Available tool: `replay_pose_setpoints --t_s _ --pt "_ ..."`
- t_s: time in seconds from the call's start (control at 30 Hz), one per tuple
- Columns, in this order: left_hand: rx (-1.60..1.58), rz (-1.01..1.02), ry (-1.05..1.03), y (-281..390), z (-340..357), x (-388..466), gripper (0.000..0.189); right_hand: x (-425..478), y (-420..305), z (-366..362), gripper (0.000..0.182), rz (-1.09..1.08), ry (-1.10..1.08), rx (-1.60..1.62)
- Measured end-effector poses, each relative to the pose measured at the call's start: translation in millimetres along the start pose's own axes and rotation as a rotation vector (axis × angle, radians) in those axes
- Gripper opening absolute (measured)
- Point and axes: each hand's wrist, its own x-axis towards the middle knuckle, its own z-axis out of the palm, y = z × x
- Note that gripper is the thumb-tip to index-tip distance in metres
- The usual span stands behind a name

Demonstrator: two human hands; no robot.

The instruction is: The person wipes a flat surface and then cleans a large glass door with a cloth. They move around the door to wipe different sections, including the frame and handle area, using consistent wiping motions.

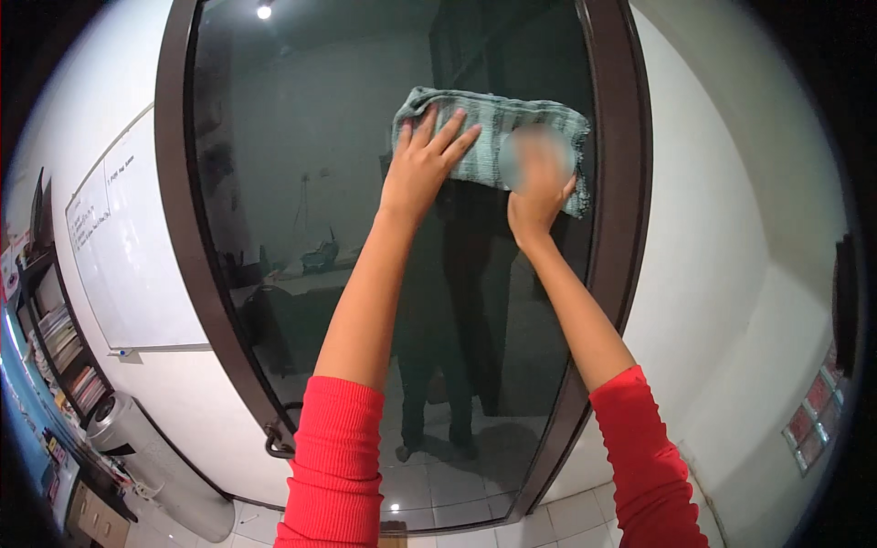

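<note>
A folded green-and-grey striped cloth lies flat against the dark glass pane of a door, near its upper right edge. My left hand presses on the cloth's left part, fingers spread and pointing up. Over the right part of the cloth is my right hand; a round blur covers its fingers, so their grip is hidden. Both arms reach up in red sleeves.
A dark brown frame surrounds the glass, with a door handle low on the left. Beyond it are a whiteboard, a bookshelf and a silver cylindrical appliance. White floor tiles lie below.
</note>
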Motion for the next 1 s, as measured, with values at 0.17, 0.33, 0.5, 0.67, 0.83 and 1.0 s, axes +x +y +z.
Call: replay_pose_setpoints --t_s 0.17,0.33,0.5,0.67,0.83,1.0 --pt "-0.029 -0.029 -0.151 -65.7 -36.3 -65.9 0.072 -33.7 -89.0 9.1 0.063 -0.036 -0.050 0.080" --pt "0.053 -0.084 -0.211 -102.4 -74.8 -129.1 0.066 -65.3 -154.9 4.8 0.047 -0.115 -0.080 0.157" --pt "0.239 -0.101 -0.360 -165.8 -125.6 -205.8 0.065 -103.4 -254.9 9.7 0.039 -0.198 -0.119 0.259" --pt "0.215 -0.060 -0.373 -190.5 -146.0 -246.8 0.061 -130.8 -287.8 9.3 0.031 -0.302 -0.143 0.292" --pt "0.028 -0.249 -0.344 -142.5 -137.3 -284.9 0.062 -142.6 -250.8 -2.9 0.031 -0.555 -0.137 0.281" --pt "-0.162 -0.375 -0.258 -49.0 -120.2 -291.3 0.071 -153.2 -175.7 -35.3 0.040 -0.679 -0.201 0.185"
